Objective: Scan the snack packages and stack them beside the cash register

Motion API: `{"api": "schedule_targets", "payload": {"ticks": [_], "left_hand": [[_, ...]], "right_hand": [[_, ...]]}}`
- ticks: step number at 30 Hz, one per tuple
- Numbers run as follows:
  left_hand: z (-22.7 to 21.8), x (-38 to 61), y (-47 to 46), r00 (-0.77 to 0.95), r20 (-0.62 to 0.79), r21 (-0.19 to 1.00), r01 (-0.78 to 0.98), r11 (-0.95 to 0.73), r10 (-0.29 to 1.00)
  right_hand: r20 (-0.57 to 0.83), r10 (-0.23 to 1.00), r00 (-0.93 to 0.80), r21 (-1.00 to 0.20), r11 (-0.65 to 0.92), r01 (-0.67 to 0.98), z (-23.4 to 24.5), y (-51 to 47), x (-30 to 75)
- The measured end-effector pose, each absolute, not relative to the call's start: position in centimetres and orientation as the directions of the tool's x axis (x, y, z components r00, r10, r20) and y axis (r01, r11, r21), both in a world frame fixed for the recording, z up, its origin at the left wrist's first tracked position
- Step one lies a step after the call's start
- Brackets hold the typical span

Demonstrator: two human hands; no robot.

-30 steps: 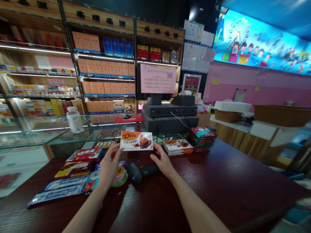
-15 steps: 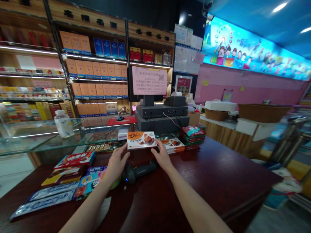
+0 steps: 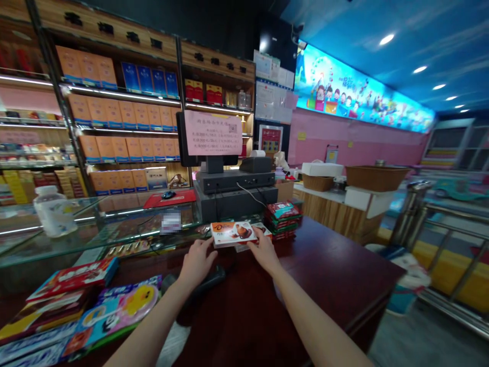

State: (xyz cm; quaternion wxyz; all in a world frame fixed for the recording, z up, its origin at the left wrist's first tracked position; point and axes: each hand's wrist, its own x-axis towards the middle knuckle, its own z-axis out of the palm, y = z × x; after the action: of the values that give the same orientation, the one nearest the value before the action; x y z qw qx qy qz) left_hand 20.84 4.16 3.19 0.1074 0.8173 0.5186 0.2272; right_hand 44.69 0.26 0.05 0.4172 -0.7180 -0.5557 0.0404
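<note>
Both hands hold an orange and white Dove chocolate box [image 3: 234, 233] flat, low over a stack of like boxes [image 3: 263, 230] on the dark red counter [image 3: 328, 265]. My left hand [image 3: 196, 260] grips its left edge with the fingers curled. My right hand [image 3: 263, 250] holds its right edge. A black barcode scanner [image 3: 206, 279] lies on the counter under my left wrist.
A stack of red and green chocolate packs [image 3: 283, 218] sits right of the boxes. Candy bars and packs [image 3: 76, 300] lie at the counter's left. Behind stand a cash register [image 3: 233, 188] with a pink sign, a glass display case [image 3: 95, 224], a plastic jar [image 3: 53, 210] and stocked shelves.
Both hands carried the Dove box forward and to the right, lowering it from upright in the air to flat over the stack. The camera view turned right.
</note>
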Motion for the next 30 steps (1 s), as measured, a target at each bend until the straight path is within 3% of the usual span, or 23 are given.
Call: {"api": "schedule_targets", "payload": {"ticks": [10,16,20,25,30], "left_hand": [[2.3,24.2,5.1,0.391,0.128,0.340,0.846,-0.410,0.912],[2.3,25.4,4.8,0.392,0.107,0.332,0.852,-0.404,0.914],[2.2,25.3,4.3,0.385,0.136,0.336,0.849,-0.408,0.913],[2.4,25.4,3.5,0.404,0.192,0.349,0.824,-0.447,0.895],[2.4,25.9,3.3,0.418,0.198,0.400,0.791,-0.462,0.887]], "right_hand": [[0.315,0.859,0.404,-0.550,-0.182,0.815,0.7,0.5,46.9],[0.432,0.831,0.351,-0.477,-0.120,0.871,0.0,-0.3,46.6],[0.502,0.838,0.214,-0.399,0.004,0.917,0.2,-1.9,45.2],[0.470,0.880,0.073,-0.285,0.073,0.956,0.6,-3.0,43.3],[0.439,0.897,0.047,-0.231,0.062,0.971,0.4,-3.0,42.8]]}}
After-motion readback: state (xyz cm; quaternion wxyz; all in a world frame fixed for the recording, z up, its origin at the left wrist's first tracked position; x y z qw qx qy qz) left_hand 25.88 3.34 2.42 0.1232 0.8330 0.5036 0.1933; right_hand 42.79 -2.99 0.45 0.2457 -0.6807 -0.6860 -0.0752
